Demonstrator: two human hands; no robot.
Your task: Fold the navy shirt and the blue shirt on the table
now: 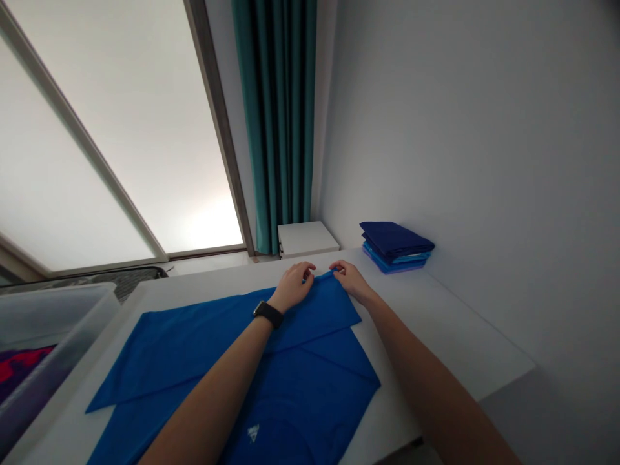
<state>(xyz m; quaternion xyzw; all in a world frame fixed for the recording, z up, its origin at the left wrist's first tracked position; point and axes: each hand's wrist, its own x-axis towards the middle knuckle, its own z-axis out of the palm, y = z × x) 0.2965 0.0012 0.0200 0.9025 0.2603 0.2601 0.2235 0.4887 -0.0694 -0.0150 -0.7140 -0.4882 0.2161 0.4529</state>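
A blue T-shirt (pixel 194 342) lies spread on the white table, its far part folded over toward me in a long band. A small white logo (pixel 253 433) shows near its collar. My right hand (pixel 351 281) pinches the far right corner of the folded band between thumb and fingertips. Just left of it, my left hand (pixel 294 284) rests at the band's far edge, fingers loosely bent, with a gap between thumb and forefinger. A dark smartwatch (pixel 268 314) is on my left wrist. Cloth beneath my left hand and forearm is hidden.
Folded blue and navy garments (pixel 397 245) are stacked at the table's far right, against the wall. A clear plastic bin (pixel 92 323) with dark and red cloth stands at left. Beyond the white table (pixel 436 323) are a low white cabinet (pixel 307 239) and a green curtain (pixel 285 129).
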